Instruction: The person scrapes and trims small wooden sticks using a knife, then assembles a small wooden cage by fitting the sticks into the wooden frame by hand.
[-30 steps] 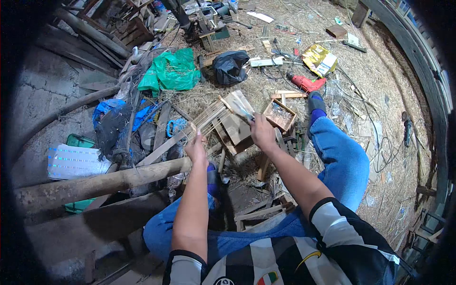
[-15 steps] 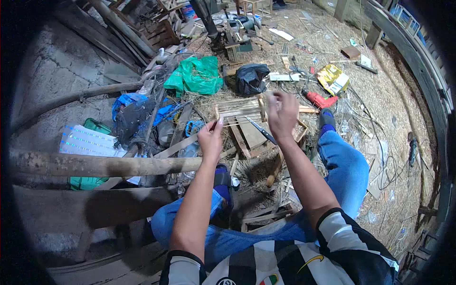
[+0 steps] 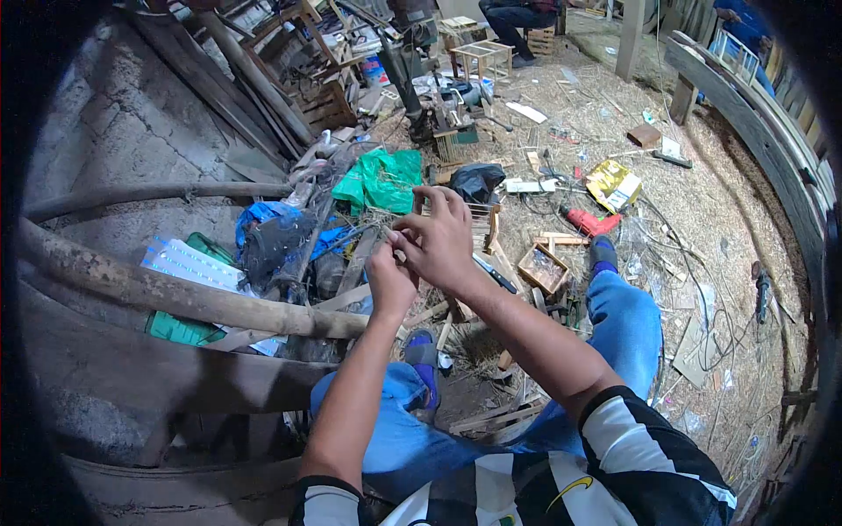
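My left hand (image 3: 392, 280) is closed in a pinch, thumb up. My right hand (image 3: 445, 238) meets it from the right, its thumb and forefinger pinched at the left fingertips and its other fingers curved. Anything held between them is too small to make out. Behind my right hand, a slatted wooden frame (image 3: 482, 226) with thin rods is partly hidden. A knife (image 3: 498, 275) with a dark handle lies just right of my right wrist. Farther right is a small wooden box (image 3: 544, 268) with small bits inside.
A red power drill (image 3: 589, 221) lies near my right foot. Beyond my hands are a green plastic bag (image 3: 386, 178) and a black bag (image 3: 478, 182). A thick pole (image 3: 193, 289) crosses at left. Cables and scraps litter the straw-covered floor. A seated person (image 3: 517, 22) is at the back.
My right hand has moved left and now meets my left hand at the fingertips. The view has tilted up, showing more of the people at the back. The slatted frame is now more hidden.
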`<state>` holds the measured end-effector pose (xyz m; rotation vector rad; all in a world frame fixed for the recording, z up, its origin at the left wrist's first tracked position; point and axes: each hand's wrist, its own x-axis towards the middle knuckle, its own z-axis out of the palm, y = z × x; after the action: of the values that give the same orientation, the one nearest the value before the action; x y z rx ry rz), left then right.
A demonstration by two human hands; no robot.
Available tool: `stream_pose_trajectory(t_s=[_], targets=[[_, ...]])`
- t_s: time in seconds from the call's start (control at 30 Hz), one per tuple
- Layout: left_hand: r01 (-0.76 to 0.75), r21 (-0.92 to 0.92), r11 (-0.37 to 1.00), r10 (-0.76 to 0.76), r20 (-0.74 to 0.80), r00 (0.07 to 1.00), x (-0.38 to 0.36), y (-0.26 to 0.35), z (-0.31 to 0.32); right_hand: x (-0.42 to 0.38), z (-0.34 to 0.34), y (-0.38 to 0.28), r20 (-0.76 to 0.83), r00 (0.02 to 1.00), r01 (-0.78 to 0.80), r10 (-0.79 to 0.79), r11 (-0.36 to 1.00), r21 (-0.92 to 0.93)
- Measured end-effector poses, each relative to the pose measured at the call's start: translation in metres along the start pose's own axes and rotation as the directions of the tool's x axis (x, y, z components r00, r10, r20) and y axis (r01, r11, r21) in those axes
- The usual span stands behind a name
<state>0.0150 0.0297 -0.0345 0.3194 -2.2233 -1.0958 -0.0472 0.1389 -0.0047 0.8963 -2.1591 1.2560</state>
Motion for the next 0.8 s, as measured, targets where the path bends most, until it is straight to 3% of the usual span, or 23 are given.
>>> stream_pose_trajectory(t_s=[0.13, 0.23, 0.27, 0.3, 0.33, 0.37, 0.4, 0.47, 0.53, 0.6, 0.67, 0.7, 0.73, 0.8], targets=[[-0.092, -0.06, 0.994, 0.091, -0.021, 0.996, 0.004, 0.006, -0.004, 0.006, -0.011, -0.013, 0.001, 1.0, 0.005, -0.005, 0.995, 0.097], [-0.14, -0.067, 0.988, 0.138, -0.035, 0.99, 0.007, 0.01, -0.007, 0.016, -0.016, -0.016, -0.094, 0.995, -0.014, 0.032, 0.982, 0.187], [-0.168, 0.051, 0.984, 0.168, -0.004, 0.986, 0.006, 0.012, -0.011, 0.021, -0.016, -0.015, -0.142, 0.987, -0.04, 0.079, 0.965, 0.26], [-0.196, 0.168, 0.966, 0.193, 0.031, 0.981, 0.005, 0.015, -0.015, 0.03, -0.017, -0.009, -0.288, 0.957, 0.058, 0.025, 0.96, 0.275], [-0.196, 0.169, 0.966, 0.194, 0.031, 0.981, 0.004, 0.02, -0.016, 0.038, -0.024, -0.005, -0.288, 0.957, 0.059, 0.024, 0.96, 0.275], [-0.018, 0.108, 0.994, 0.014, 0.032, 0.999, 0.004, 0.027, -0.017, 0.045, -0.035, 0.001, -0.176, 0.963, -0.068, 0.202, 0.821, 0.568], [0.164, 0.047, 0.985, -0.166, 0.042, 0.985, 0.005, 0.032, -0.019, 0.051, -0.048, 0.007, -0.012, 0.943, -0.195, 0.332, 0.583, 0.788], [0.199, 0.0, 0.98, -0.199, 0.056, 0.978, 0.007, 0.032, -0.025, 0.06, -0.08, 0.024, 0.144, 0.944, -0.298, 0.295, 0.585, 0.754], [0.295, -0.293, 0.91, -0.276, 0.104, 0.955, 0.01, 0.024, -0.033, 0.065, -0.104, 0.054, 0.393, 0.87, -0.483, 0.298, 0.676, 0.557], [0.341, -0.308, 0.888, -0.307, 0.154, 0.939, 0.014, 0.025, -0.043, 0.06, -0.11, 0.067, 0.414, 0.875, -0.467, 0.251, 0.666, 0.582], [0.314, -0.4, 0.861, -0.289, 0.123, 0.949, 0.018, 0.025, -0.046, 0.055, -0.109, 0.072, 0.523, 0.826, -0.528, 0.209, 0.61, 0.59], [0.3, -0.415, 0.859, -0.289, 0.091, 0.953, 0.019, 0.026, -0.045, 0.048, -0.098, 0.077, 0.485, 0.85, -0.501, 0.204, 0.594, 0.629], [0.3, -0.409, 0.862, -0.289, 0.089, 0.953, 0.02, 0.025, -0.044, 0.046, -0.093, 0.066, 0.444, 0.868, -0.493, 0.221, 0.48, 0.725], [0.323, -0.439, 0.838, -0.326, 0.071, 0.943, 0.023, 0.02, -0.041, 0.041, -0.087, 0.055, 0.457, 0.814, -0.564, 0.358, 0.298, 0.77]])
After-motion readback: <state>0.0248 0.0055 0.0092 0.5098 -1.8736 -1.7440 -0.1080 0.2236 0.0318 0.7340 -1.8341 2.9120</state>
